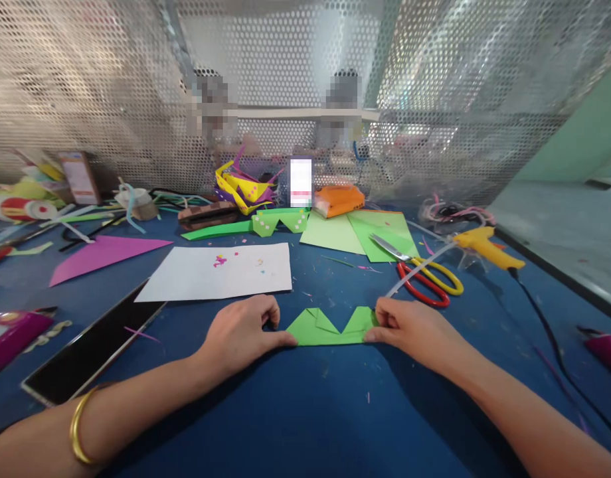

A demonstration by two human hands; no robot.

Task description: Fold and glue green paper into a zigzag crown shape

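Observation:
A folded piece of green paper point(330, 328) with two peaks and a V-shaped notch lies on the blue table in front of me. My left hand point(246, 328) pinches its left end between thumb and curled fingers. At the right end, my right hand point(402, 325) holds it the same way. Just beyond my right hand are scissors point(425, 272) with one red and one yellow handle. Farther off sit finished-looking green paper glasses point(279, 222) dotted with small pale squares. A white sheet point(226, 275) with tiny coloured scraps is beyond my left hand.
A yellow glue gun point(487, 247) with a black cord lies at right. Green sheets point(352, 232), an orange packet point(339, 200) and a lit phone point(301, 181) stand toward the perforated metal screen point(285, 86). Left are purple paper point(109, 255) and a dark flat panel point(93, 345).

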